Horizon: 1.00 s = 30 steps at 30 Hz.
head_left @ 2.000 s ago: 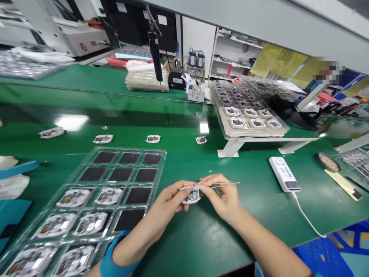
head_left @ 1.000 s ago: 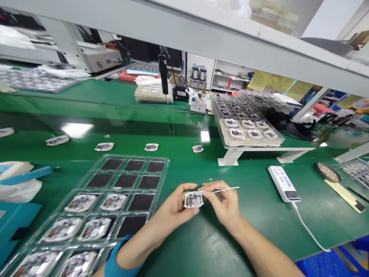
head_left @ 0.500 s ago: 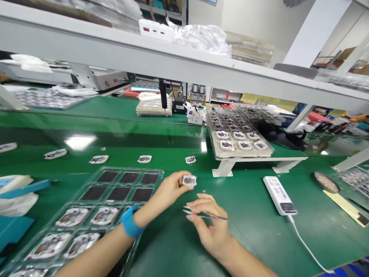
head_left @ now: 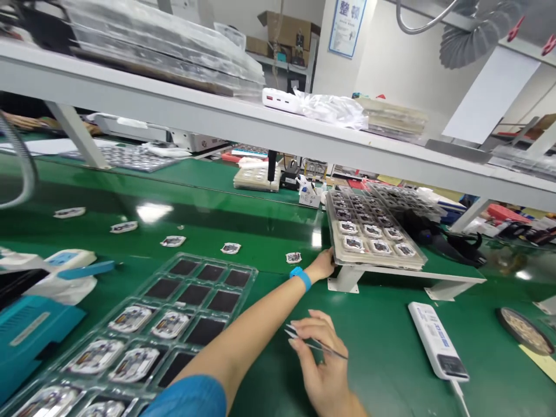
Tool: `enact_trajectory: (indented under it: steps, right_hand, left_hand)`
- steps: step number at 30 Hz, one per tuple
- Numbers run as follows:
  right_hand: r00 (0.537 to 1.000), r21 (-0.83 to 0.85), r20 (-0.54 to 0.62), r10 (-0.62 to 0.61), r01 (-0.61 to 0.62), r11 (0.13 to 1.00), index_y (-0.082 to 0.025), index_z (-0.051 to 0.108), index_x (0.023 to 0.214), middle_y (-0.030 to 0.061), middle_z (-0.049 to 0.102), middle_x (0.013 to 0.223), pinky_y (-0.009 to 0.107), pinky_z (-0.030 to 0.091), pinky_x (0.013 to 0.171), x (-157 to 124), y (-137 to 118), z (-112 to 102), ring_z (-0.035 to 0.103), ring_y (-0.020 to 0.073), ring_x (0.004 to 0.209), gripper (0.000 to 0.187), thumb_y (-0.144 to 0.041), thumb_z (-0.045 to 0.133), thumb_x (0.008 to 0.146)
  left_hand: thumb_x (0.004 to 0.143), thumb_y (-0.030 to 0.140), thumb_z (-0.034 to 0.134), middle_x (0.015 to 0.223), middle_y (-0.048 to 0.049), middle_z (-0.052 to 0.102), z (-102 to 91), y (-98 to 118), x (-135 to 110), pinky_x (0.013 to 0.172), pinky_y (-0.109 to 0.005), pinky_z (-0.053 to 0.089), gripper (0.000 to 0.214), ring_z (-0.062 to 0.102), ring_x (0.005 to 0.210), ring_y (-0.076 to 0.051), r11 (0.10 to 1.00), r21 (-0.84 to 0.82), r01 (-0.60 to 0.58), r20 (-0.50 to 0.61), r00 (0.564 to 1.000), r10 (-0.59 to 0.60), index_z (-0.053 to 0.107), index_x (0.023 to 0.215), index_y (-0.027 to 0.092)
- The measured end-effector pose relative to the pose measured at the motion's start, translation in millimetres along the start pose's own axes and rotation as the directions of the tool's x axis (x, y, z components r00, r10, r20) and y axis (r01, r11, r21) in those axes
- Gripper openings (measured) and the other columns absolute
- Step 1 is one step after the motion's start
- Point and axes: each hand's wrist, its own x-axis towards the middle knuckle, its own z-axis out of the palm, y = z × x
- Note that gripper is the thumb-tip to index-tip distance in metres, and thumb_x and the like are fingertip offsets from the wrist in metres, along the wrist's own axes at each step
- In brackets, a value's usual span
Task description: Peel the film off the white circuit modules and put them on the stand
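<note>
Tray stack (head_left: pixel 379 262) at the left hand's reach, tweezers (head_left: pixel 330 350) in the right.

The left hand (head_left: pixel 322 265) is stretched to the near left corner of the stack, which sits on a low stand (head_left: pixel 347 280); its fingertips are hidden there, so I cannot tell whether they grasp anything. The right hand (head_left: pixel 320 359) pinches the tweezers, prongs slightly apart, nothing visible between them. A light touch at the corner should keep the stack steady, and the tweezer points are best kept clear of the other arm. The loose part (head_left: pixel 293 258) near the wristband (head_left: pixel 300 278) could be knocked, I judge. Farther left, the forearm covers some of the open tray (head_left: pixel 225 301), whose near end is cut off; parts deep in the stack are too small to read.
</note>
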Motion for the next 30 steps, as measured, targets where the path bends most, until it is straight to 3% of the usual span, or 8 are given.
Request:
enact_trajectory:
  steps: [4,8,12,16,19,22,26,30]
  right_hand:
    - [0.999,-0.001,0.026,-0.019,0.019,1.0,-0.025,0.063,0.096,0.002,0.077,0.086,0.048,0.055,0.089,-4.0,0.9,-1.9,0.075,0.0219,0.078,0.022,-0.007,0.062,0.085]
    - [0.998,0.01,0.063,-0.031,0.031,0.999,-0.024,0.063,0.097,0.0032,0.077,0.087,0.05,0.053,0.092,-7.6,-0.3,-4.4,0.075,0.0233,0.08,0.023,-0.005,0.063,0.084]
    - [0.994,0.044,0.085,-0.062,0.059,0.997,-0.024,0.064,0.098,0.0038,0.077,0.088,0.051,0.054,0.092,-9.2,-7.2,-4.8,0.076,0.0241,0.081,0.024,-0.004,0.064,0.083]
    - [0.993,0.058,0.091,-0.073,0.068,0.996,-0.024,0.064,0.097,0.0029,0.077,0.086,0.051,0.055,0.091,-10.9,-13.4,-2.3,0.076,0.0236,0.078,0.025,-0.004,0.065,0.083]
    - [0.992,0.045,0.112,-0.066,0.061,0.997,-0.025,0.065,0.097,0.0032,0.078,0.085,0.051,0.056,0.089,-13.1,-12.7,0.1,0.076,0.024,0.077,0.024,-0.006,0.066,0.083]
    - [0.988,0.029,0.138,-0.076,0.072,0.997,-0.024,0.065,0.096,0.0035,0.078,0.084,0.051,0.057,0.087,-15.6,-8.8,1.5,0.076,0.0238,0.076,0.022,-0.007,0.067,0.083]
    - [0.987,0.019,0.151,-0.063,0.06,0.998,-0.024,0.065,0.097,0.0043,0.078,0.085,0.051,0.057,0.088,-16.8,-5.4,1.7,0.075,0.0239,0.077,0.021,-0.008,0.067,0.083]
    - [0.989,0.024,0.135,-0.065,0.063,0.998,-0.024,0.065,0.097,0.0044,0.078,0.086,0.05,0.056,0.088,-15.0,-5.4,1.9,0.075,0.0231,0.077,0.021,-0.007,0.067,0.083]
  left_hand:
    - [0.094,0.032,0.061,0.124,-0.0083,0.064,-8.5,11.6,-28.6,0.085,-0.043,0.057,0.03,0.066,0.102,-0.025,0.991,0.131,0.02,0.112,0.993,-0.034,0.062,0.121,0.019]
    - [0.094,0.028,0.062,0.124,-0.0089,0.065,-54.7,24.7,-92.5,0.093,-0.046,0.053,0.027,0.064,0.107,-0.024,0.954,0.297,0.046,0.102,0.992,-0.08,0.064,0.118,0.019]
    - [0.093,0.018,0.051,0.115,-0.0113,0.072,-132.3,26.3,-176.1,0.103,-0.037,0.043,0.024,0.061,0.114,-0.027,0.815,0.496,0.299,-0.185,0.954,-0.238,0.071,0.105,0.019]
    - [0.091,0.015,0.037,0.104,-0.0213,0.07,-192.5,5.9,-255.7,0.091,-0.048,0.045,0.032,0.062,0.103,-0.037,0.524,0.553,0.648,-0.522,0.76,-0.389,0.067,0.101,0.011]
    - [0.086,0.022,0.044,0.097,-0.0253,0.067,-203.2,-11.9,-295.8,0.088,-0.051,0.045,0.029,0.06,0.1,-0.042,0.363,0.559,0.745,-0.598,0.666,-0.446,0.066,0.096,0.007]
    - [0.083,0.031,0.051,0.099,-0.0259,0.065,-197.8,-23.5,-313.2,0.087,-0.049,0.046,0.03,0.057,0.103,-0.044,0.29,0.571,0.768,-0.608,0.633,-0.48,0.067,0.093,0.008]
    - [0.08,0.036,0.055,0.098,-0.023,0.065,-196.4,-31.3,-314.4,0.084,-0.043,0.047,0.027,0.059,0.103,-0.041,0.27,0.555,0.786,-0.616,0.607,-0.501,0.066,0.088,0.012]
    - [0.077,0.036,0.06,0.093,-0.0193,0.068,-203.0,-33.5,-312.8,0.077,-0.039,0.048,0.032,0.063,0.097,-0.038,0.307,0.504,0.807,-0.627,0.586,-0.513,0.061,0.098,0.012]
